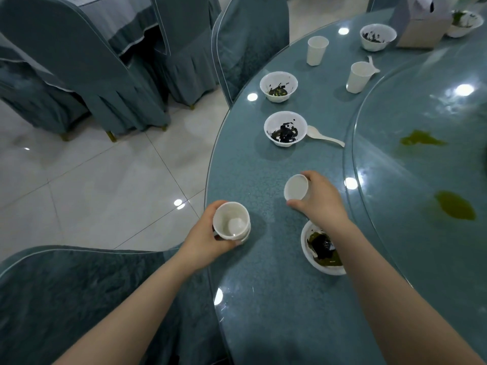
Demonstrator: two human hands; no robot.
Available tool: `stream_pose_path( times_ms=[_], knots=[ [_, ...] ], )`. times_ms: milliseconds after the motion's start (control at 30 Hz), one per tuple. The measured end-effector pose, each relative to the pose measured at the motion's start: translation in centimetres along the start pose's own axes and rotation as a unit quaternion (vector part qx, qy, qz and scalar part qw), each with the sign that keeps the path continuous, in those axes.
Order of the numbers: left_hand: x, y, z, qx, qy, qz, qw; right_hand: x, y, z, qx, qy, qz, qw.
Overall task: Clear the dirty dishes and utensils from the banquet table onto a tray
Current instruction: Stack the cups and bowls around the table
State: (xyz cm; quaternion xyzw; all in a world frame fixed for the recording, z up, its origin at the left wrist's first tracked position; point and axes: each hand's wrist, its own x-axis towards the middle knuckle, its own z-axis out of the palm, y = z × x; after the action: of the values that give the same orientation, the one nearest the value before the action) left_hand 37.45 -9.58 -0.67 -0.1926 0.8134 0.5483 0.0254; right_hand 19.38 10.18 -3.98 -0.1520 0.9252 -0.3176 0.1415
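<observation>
My left hand (204,237) grips a white cup (231,224) at the table's near edge; a second cup seems nested under it. My right hand (320,200) holds another white cup (296,190), tilted, just above the table. Under my right forearm sits a dirty white bowl (316,248) with dark and green leftovers. Farther along stand a dirty bowl (285,128) with a white spoon (325,137) beside it, then another dirty bowl (278,86). No tray is in view.
Two white cups (317,50) (359,76) and two more dirty bowls (377,37) (465,23) stand farther back near a tissue box (421,25). The glass turntable (421,159) carries green spills. Covered chairs (250,40) ring the blue table (263,299).
</observation>
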Motion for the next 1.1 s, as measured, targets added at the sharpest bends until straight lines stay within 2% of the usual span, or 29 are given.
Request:
stream_pose_path(
  times_ms=[167,333,500,567,667,733,867,967,1100],
  knots=[
    [0.3,1.2,-2.1,-0.016,0.045,0.031,0.998,-1.4,-2.5,2.3,0.090,-0.054,0.016,0.994],
    [0.7,2.2,-3.5,-0.029,0.083,0.044,0.995,-3.1,-4.0,4.5,0.125,-0.103,0.023,0.987],
    [1.1,3.5,-3.2,-0.049,0.077,0.060,0.994,-4.2,-3.9,4.4,0.120,-0.119,0.012,0.986],
    [1.4,4.0,-2.6,-0.058,0.066,0.067,0.994,-4.9,-3.2,3.4,0.107,-0.094,0.002,0.990],
    [2.3,4.3,-1.3,-0.061,0.039,0.072,0.995,-6.6,-1.3,1.5,0.122,-0.014,0.001,0.992],
    [3.0,4.1,-0.1,-0.057,0.019,0.072,0.996,-8.0,0.4,0.4,0.138,0.063,0.031,0.988],
    [3.8,2.7,1.9,-0.034,-0.004,0.049,0.998,-10.2,3.9,-1.0,0.066,0.172,0.109,0.977],
    [4.6,2.0,2.9,-0.037,-0.004,0.035,0.999,-11.8,5.8,-1.3,0.043,0.186,0.155,0.969],
    [5.4,1.3,4.6,-0.048,-0.022,0.006,0.999,-12.8,6.9,-0.9,0.130,0.127,0.230,0.956]
  ],
)
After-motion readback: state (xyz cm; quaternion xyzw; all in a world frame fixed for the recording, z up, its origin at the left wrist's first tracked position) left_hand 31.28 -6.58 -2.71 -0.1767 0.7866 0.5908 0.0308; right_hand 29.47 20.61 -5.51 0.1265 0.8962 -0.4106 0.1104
